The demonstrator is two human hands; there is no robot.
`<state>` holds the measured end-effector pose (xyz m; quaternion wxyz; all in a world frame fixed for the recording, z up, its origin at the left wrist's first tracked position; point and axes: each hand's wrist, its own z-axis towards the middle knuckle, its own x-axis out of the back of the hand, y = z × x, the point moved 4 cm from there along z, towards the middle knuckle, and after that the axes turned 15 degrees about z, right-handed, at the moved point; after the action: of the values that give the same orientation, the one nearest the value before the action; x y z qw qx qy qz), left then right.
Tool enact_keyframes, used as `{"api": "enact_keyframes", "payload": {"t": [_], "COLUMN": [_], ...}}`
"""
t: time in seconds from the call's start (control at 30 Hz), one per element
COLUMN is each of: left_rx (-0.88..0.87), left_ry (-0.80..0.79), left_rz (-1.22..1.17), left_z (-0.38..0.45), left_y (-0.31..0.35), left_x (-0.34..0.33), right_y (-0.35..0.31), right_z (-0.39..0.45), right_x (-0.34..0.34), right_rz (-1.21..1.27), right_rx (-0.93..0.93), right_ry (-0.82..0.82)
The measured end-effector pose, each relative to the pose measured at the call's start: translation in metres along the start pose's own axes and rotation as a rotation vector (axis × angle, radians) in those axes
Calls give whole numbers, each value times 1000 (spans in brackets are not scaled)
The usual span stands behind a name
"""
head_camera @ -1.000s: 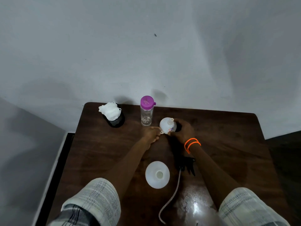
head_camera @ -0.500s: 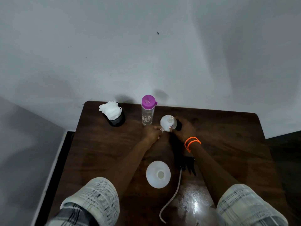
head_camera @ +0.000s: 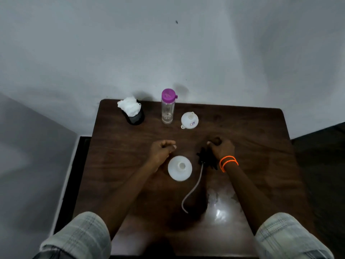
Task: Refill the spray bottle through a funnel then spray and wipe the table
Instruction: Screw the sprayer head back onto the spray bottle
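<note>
A white plastic spray bottle (head_camera: pixel 180 168) without its head is standing near the middle of the dark wooden tabletop (head_camera: pixel 252 131), its black trigger head (head_camera: pixel 205 159) lying just beside it — tube trailing toward the near edge. The left hand (head_camera: pixel 162 150) is hovering loosely curled, holding nothing; the right hand (head_camera: pixel 222 148) is curling over the head, grip unclear. A white plastic funnel (head_camera: pixel 189 119) is sitting mouth-down near the far edge.

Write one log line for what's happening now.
funnel: upside down by water bottle | spray bottle: uncapped | left hand: empty | right hand: unclear

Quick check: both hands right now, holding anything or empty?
Left hand: fingers loosely curled, empty, above the white bottle.
Right hand: curled, nothing visibly held, just above the black spray head.
</note>
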<state>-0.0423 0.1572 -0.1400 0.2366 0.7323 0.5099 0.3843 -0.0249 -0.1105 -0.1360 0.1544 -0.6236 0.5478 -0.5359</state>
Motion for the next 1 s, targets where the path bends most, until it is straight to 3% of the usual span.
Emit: {"api": "enact_keyframes", "payload": {"t": [0.23,0.43,0.63,1.0], "left_rx": [-50,-151,-351,-552], "left_ry": [-46,-155,-33,45], "left_rz": [65,279,504,614], "left_z": [-43,-71,-77,-58], "left_y": [-30,-46,-51,-44], "left_x": [8,3,-13,-36], "right_y": [25,21,7,-12], "right_z": [-38,-63,-75,-66], "right_x": [11,9,-6,-26], "right_rz": [11,-3,-124,-217], "right_rx": [-68,-73,-107,-145], "right_ry": [53,154,78,24]}}
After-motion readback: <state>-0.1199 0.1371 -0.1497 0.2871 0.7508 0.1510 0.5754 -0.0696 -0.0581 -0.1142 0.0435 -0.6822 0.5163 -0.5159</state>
